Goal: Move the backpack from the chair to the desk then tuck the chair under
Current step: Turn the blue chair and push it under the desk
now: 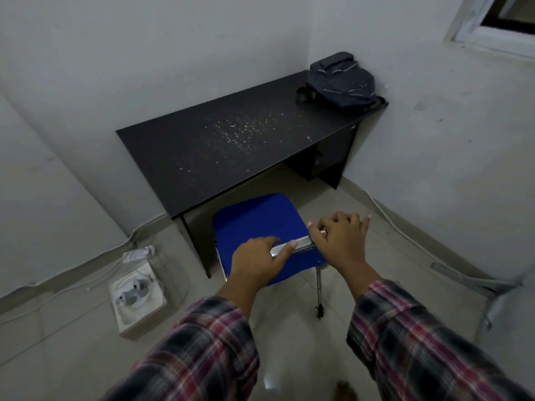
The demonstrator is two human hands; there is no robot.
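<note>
A dark grey backpack (341,81) lies on the far right end of the black desk (202,151), against the corner of the walls. A blue chair (257,224) with chrome legs stands in front of the desk, its seat's front edge just under the desktop. My left hand (257,260) grips the chrome top bar of the backrest on the left. On the bar's right end rests my right hand (338,238), its fingers curled over it and partly spread.
A white box (139,299) with plugs and cables sits on the tiled floor to the left, and a white cable (72,273) runs along the left wall. A grey bracket (469,280) lies by the right wall. My bare foot (344,392) shows at the bottom.
</note>
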